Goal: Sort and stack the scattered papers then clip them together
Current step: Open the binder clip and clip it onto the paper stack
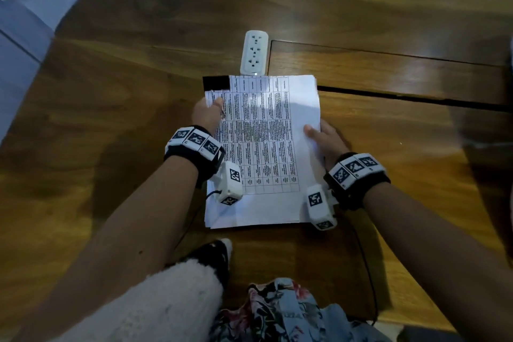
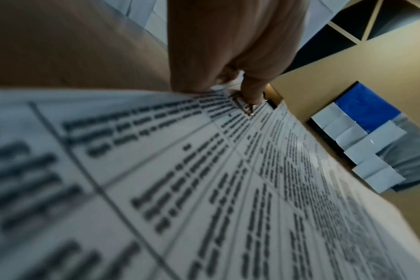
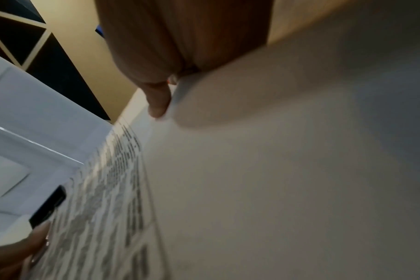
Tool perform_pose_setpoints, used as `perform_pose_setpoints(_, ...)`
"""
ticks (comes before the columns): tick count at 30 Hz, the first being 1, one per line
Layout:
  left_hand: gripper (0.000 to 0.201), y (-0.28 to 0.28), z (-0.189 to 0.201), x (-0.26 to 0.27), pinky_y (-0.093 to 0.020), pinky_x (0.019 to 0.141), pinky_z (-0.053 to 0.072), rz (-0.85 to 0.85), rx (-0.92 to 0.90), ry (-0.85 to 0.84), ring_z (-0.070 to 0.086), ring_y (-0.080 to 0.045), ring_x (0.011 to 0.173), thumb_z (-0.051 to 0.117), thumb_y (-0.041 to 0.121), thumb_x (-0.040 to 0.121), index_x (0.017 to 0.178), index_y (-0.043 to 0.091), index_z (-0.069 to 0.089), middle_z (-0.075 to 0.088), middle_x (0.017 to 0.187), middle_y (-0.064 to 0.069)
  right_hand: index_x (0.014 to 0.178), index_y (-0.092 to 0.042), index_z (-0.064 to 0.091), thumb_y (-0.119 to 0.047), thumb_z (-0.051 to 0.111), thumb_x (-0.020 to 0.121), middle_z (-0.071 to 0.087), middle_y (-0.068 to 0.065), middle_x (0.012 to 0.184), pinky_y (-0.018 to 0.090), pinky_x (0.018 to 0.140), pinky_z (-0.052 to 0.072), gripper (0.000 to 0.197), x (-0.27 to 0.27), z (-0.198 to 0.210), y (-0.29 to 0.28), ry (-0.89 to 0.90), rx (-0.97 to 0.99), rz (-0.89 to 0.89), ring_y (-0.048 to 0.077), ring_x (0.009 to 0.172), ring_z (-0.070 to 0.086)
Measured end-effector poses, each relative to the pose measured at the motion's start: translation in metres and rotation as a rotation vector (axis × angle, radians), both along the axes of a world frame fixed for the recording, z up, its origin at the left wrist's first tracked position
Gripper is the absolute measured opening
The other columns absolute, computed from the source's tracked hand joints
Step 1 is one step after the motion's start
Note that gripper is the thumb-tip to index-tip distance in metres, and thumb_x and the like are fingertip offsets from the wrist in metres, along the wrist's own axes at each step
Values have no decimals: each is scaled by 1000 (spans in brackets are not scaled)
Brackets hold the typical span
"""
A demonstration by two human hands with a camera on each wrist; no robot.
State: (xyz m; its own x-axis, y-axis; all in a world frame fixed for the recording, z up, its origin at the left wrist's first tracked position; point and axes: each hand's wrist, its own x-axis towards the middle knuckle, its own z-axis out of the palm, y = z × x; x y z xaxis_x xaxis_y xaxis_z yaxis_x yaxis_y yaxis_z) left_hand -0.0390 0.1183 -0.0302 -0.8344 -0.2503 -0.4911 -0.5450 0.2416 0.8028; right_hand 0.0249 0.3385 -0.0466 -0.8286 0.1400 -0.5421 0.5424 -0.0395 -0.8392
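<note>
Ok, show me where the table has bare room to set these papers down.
Bare table lies left of the left hand and right of the right hand; beyond the power strip is free too. The middle is crowded: papers, black clip, both hands.
</note>
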Motion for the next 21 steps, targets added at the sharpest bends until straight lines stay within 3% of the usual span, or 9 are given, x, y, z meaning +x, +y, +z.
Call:
perform_pose_setpoints(3,80,-2,-5,4,-48,113,30,20,103,-90,32,-31,139,55,47,87,147,7,21,27,154,-12,124,-6,50,-11,45,95,62,14,106,47,84,52,29,-2,3,2,53,33,-54,30,90,61)
perform_pose_setpoints(5,92,-3,-2,15,-47,113,30,-74,105,-134,31,-31,140,58,58,81,148,6,21,25,154,-12,122,-4,51,-10,46,95,64,16,106,51,87,51,28,-4,5,-1,68,65,-89,32,94,61)
perform_pose_setpoints(8,77,-12,-3,27,-43,114,25,-184,-10,-168,23,-31,143,48,44,93,148,1,15,19,156,-15,126,-4,50,-8,46,94,58,20,123,52,99,45,32,-9,15,-14,110,81,-135,35,113,56)
perform_pose_setpoints(11,65,-41,-1,28,-40,113,27,-203,-109,-122,27,-31,141,41,36,98,145,-2,20,25,153,-17,128,-5,49,-8,46,94,57,16,126,47,105,41,34,-14,23,-46,143,47,-148,32,121,52)
perform_pose_setpoints(14,63,-91,11,28,-43,114,28,-158,-144,-100,30,-31,140,42,35,98,146,-1,23,29,152,-17,128,-5,50,-10,47,95,58,14,126,44,104,42,34,-23,26,-95,157,26,-129,30,117,54)
perform_pose_setpoints(18,59,-178,23,28,-44,110,35,-59,-213,-83,42,-34,132,47,36,95,139,-1,36,42,144,-18,128,-5,49,-13,48,94,61,5,108,36,94,45,35,-35,30,-182,125,0,-100,24,103,56)
perform_pose_setpoints(21,61,-243,32,36,-39,111,31,21,-262,-107,35,-33,137,47,34,96,144,0,29,34,149,-18,124,-12,51,-18,47,94,62,6,111,36,94,46,31,-38,33,-253,56,-39,-11,24,103,57)
